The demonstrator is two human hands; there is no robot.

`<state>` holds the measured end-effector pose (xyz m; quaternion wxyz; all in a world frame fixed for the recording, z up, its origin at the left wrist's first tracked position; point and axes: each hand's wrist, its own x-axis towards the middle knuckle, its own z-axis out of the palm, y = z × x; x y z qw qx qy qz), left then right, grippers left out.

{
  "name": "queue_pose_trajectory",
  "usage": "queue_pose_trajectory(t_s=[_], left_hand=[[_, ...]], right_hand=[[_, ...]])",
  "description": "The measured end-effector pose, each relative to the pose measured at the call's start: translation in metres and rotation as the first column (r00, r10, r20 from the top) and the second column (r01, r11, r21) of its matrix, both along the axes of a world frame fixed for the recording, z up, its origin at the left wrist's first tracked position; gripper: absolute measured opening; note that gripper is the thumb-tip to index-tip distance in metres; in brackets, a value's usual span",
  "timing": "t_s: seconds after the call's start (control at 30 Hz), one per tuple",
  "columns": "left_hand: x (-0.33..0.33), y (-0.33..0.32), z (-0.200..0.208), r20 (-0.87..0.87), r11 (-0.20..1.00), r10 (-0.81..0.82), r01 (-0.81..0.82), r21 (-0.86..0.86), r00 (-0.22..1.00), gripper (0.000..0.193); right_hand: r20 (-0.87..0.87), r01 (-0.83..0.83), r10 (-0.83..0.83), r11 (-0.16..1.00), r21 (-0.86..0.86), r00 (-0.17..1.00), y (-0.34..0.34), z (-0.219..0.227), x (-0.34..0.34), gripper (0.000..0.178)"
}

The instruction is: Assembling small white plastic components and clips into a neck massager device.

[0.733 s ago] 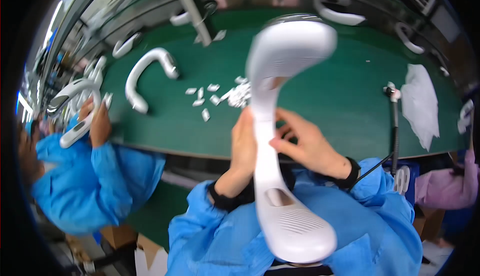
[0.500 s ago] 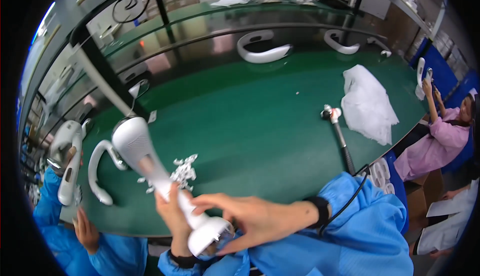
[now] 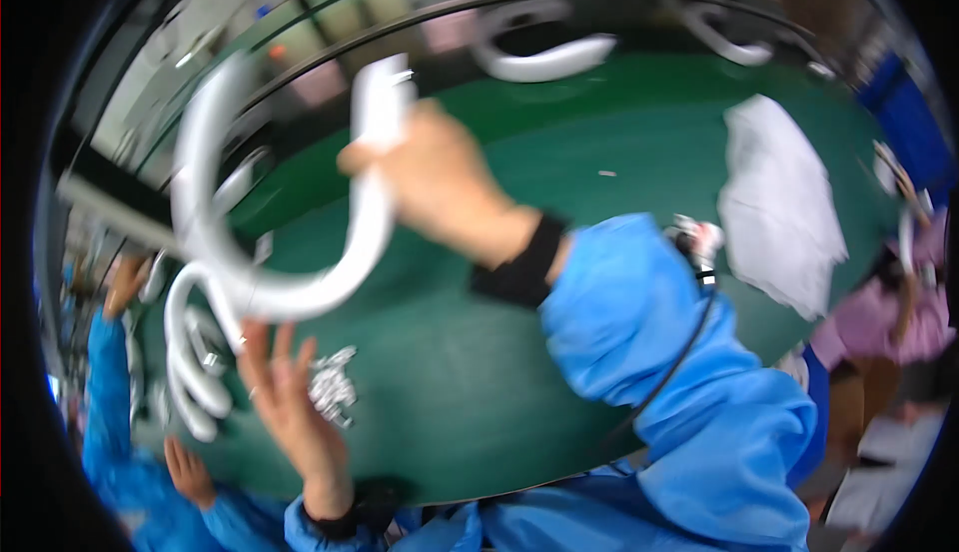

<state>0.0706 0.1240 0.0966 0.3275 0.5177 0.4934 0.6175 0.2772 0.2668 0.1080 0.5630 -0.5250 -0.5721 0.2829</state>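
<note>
A white U-shaped device [image 3: 290, 297] is up in the air over the left part of the table, smeared by motion. My right hand [image 3: 435, 177] is closed around one of its arms, near the end. Just under the curve is my left hand [image 3: 292, 407], its fingers stretched and spread; whether a fingertip touches the device I cannot tell. Beside that hand lies a pile of small white pieces [image 3: 333, 385] on the green table [image 3: 470, 392]. More white curved devices [image 3: 190, 382] lie to the left, overlapping one another.
Further white curved devices [image 3: 549, 60] rest along the table's far side. At the right are a white sheet [image 3: 784, 207] and a tool with a red-and-white head [image 3: 699, 237], partly behind my sleeve. A co-worker's hand [image 3: 190, 472] is at the left; another person in pink [image 3: 869, 317] sits far right.
My right hand has swung up and away from me with the device, which now shows its U shape. My left hand has let go of it and opened. The co-worker's upper hand at left has moved.
</note>
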Motion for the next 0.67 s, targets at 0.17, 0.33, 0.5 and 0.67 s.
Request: queue_pose_trajectory(t_s=[0.17, 0.33, 0.5, 0.67], left_hand=[[0.013, 0.0, -0.008, -0.121, 0.958, -0.189, 0.156, -0.241, 0.974, 0.049], [-0.057, -0.016, -0.004, -0.463, 0.982, 0.057, -0.132, -0.132, 0.884, 0.045], [-0.159, 0.008, 0.013, -0.785, 0.948, 0.266, -0.298, 0.109, 0.56, 0.044], [-0.257, 0.048, 0.015, -0.931, 0.891, 0.283, -0.422, 0.166, 0.231, 0.053]], right_hand=[[-0.493, -0.098, -0.101, 0.927, -0.361, 0.864, 0.096, -0.052, 0.091, 0.041], [-0.486, -0.085, -0.164, 0.889, -0.451, 0.858, 0.154, -0.085, 0.095, 0.046], [0.293, 0.264, -0.152, 0.882, -0.391, 0.944, 0.172, -0.075, 0.123, 0.052], [0.832, 0.052, -0.05, 0.998, 0.026, 0.553, 0.135, -0.008, 0.064, 0.039]])
